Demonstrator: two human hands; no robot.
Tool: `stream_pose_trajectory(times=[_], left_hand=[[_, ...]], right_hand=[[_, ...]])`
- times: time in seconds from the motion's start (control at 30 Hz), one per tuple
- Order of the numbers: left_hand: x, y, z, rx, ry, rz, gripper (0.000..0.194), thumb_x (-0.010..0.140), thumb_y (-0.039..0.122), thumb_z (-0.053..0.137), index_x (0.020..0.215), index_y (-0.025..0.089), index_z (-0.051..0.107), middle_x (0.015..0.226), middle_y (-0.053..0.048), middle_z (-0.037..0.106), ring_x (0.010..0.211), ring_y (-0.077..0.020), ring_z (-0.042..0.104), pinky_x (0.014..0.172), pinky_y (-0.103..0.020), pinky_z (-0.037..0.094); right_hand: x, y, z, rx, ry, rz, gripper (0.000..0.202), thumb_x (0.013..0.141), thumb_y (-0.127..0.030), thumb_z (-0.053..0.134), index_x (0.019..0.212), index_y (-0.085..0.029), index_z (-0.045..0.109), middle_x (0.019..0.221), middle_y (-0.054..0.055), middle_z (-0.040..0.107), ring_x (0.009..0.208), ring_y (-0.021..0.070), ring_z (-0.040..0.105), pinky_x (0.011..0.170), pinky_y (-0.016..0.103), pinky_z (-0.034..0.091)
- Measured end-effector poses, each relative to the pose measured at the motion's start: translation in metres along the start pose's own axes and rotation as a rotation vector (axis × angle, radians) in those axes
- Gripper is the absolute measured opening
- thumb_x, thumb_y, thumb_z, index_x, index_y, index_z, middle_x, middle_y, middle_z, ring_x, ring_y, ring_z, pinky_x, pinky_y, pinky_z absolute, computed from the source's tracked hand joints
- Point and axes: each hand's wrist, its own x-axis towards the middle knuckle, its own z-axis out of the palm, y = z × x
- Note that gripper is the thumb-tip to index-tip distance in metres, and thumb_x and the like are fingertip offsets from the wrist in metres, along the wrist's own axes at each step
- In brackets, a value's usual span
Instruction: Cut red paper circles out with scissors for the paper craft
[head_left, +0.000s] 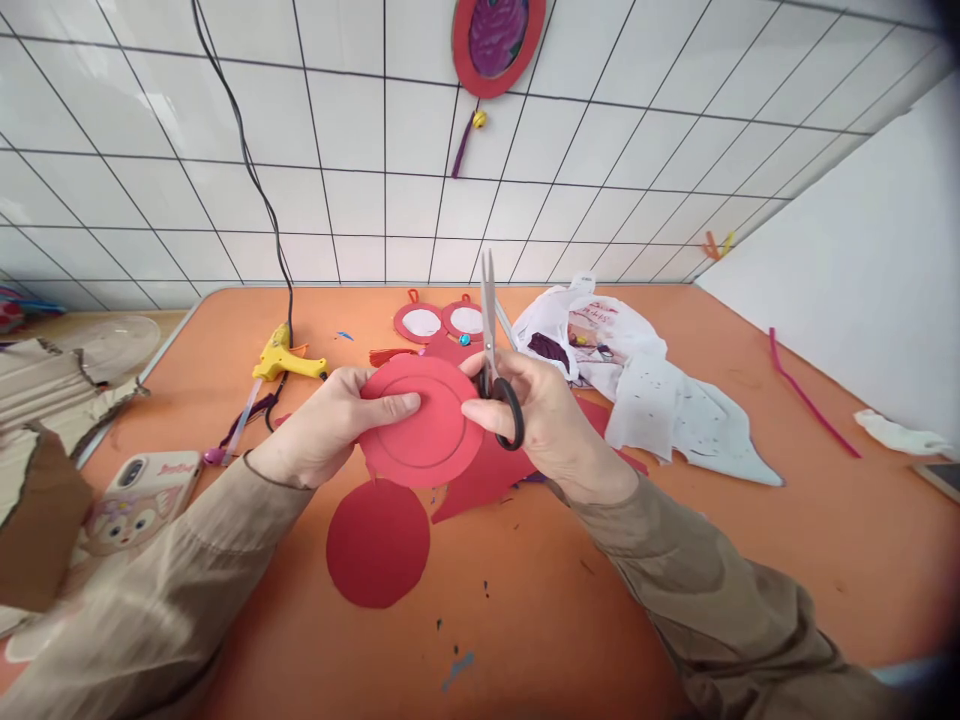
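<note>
My left hand [337, 420] pinches the left edge of a red paper disc [424, 440], thumb on top. A smaller circle is marked inside the disc's rim. My right hand [551, 415] is closed around black-handled scissors [489, 310], whose blades point up and away from me, nearly together. Its thumb and fingertips also touch the disc's right edge. Below the raised disc, a darker red paper circle [379, 545] lies flat on the orange table [540, 620]. Red paper scraps [480, 475] lie behind and under my hands, partly covered.
To the left are a yellow glue gun [289, 358] with its cord, a phone in a cartoon case [142, 500] and torn cardboard [45, 510]. Two red rings with white centres [420, 322] lie at the back. White plastic bags [622, 345] spread at right. A round ornament [496, 85] hangs on the tiles.
</note>
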Motion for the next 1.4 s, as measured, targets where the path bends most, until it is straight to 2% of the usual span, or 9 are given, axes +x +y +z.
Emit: stream_pose_trajectory(times=[0.13,0.27,0.4,0.5,0.63,0.87,1.13,1.27,1.4], left_hand=[[0.002,-0.001,-0.001,-0.104,0.051,0.039,0.013,0.071,0.026,0.079,0.08,0.017,0.078,0.083,-0.006,0.078,0.081,-0.0176,0.068,0.074,-0.024,0.053],[0.001,-0.001,0.001,-0.099,0.08,0.077,0.013,0.072,0.026,0.079,0.081,0.016,0.078,0.082,-0.005,0.077,0.079,-0.0167,0.068,0.074,-0.023,0.054],[-0.001,0.001,0.0,-0.04,0.085,0.061,0.013,0.072,0.026,0.079,0.077,0.015,0.078,0.079,-0.005,0.076,0.073,-0.0155,0.067,0.067,-0.021,0.053],[-0.001,0.001,-0.003,-0.032,0.082,0.063,0.015,0.071,0.027,0.079,0.079,0.014,0.078,0.08,-0.006,0.077,0.075,-0.0167,0.068,0.068,-0.022,0.054],[0.001,0.001,-0.006,-0.014,0.084,0.077,0.015,0.07,0.029,0.08,0.075,0.015,0.078,0.079,-0.005,0.077,0.074,-0.0164,0.068,0.068,-0.022,0.054],[0.001,0.001,-0.007,0.027,0.087,0.054,0.017,0.069,0.031,0.08,0.076,0.015,0.078,0.08,-0.006,0.077,0.074,-0.0192,0.069,0.067,-0.025,0.055],[0.001,0.002,-0.005,0.007,0.037,0.017,0.009,0.073,0.024,0.076,0.074,0.016,0.078,0.07,-0.004,0.075,0.061,-0.0129,0.065,0.057,-0.019,0.051],[0.001,0.003,-0.005,0.009,0.029,0.009,0.009,0.073,0.025,0.077,0.073,0.016,0.078,0.068,-0.004,0.075,0.06,-0.0129,0.064,0.055,-0.018,0.05],[0.001,0.002,-0.007,0.003,0.044,0.023,0.012,0.07,0.027,0.079,0.074,0.015,0.079,0.076,-0.006,0.077,0.068,-0.0166,0.068,0.061,-0.022,0.054]], right_hand=[[0.003,0.0,-0.001,0.053,0.047,-0.035,0.023,0.069,-0.025,0.073,0.084,-0.018,0.057,0.064,-0.006,0.043,0.055,0.0078,0.04,0.051,0.022,0.035],[0.0,-0.004,-0.009,0.046,-0.168,-0.031,0.028,0.079,-0.04,0.067,0.089,-0.016,0.057,0.067,-0.002,0.053,0.054,0.0112,0.052,0.053,0.026,0.044],[-0.001,-0.008,-0.026,-0.014,-0.275,-0.123,0.043,0.085,-0.056,0.057,0.1,-0.016,0.055,0.068,0.002,0.057,0.061,0.0165,0.057,0.061,0.032,0.047],[0.002,-0.005,-0.035,-0.069,-0.409,-0.196,0.044,0.087,-0.06,0.05,0.096,-0.017,0.057,0.071,0.003,0.058,0.068,0.0176,0.057,0.066,0.032,0.044],[0.008,0.001,-0.036,-0.096,-0.543,-0.181,0.049,0.086,-0.063,0.05,0.085,-0.015,0.059,0.069,0.005,0.06,0.065,0.0167,0.057,0.064,0.03,0.042],[0.009,-0.002,-0.032,-0.092,-0.545,-0.198,0.054,0.084,-0.066,0.052,0.076,-0.013,0.059,0.065,0.006,0.057,0.062,0.0158,0.054,0.059,0.029,0.04],[0.007,-0.005,-0.03,-0.09,-0.56,-0.16,0.053,0.083,-0.067,0.053,0.066,-0.017,0.05,0.061,0.002,0.051,0.058,0.0133,0.048,0.057,0.028,0.035],[0.007,-0.004,-0.032,-0.089,-0.553,-0.156,0.053,0.081,-0.067,0.054,0.068,-0.016,0.051,0.06,0.002,0.05,0.057,0.0133,0.048,0.055,0.028,0.034],[0.008,-0.003,-0.034,-0.111,-0.555,-0.152,0.053,0.081,-0.067,0.054,0.074,-0.015,0.057,0.061,0.002,0.051,0.057,0.0135,0.048,0.056,0.028,0.034]])
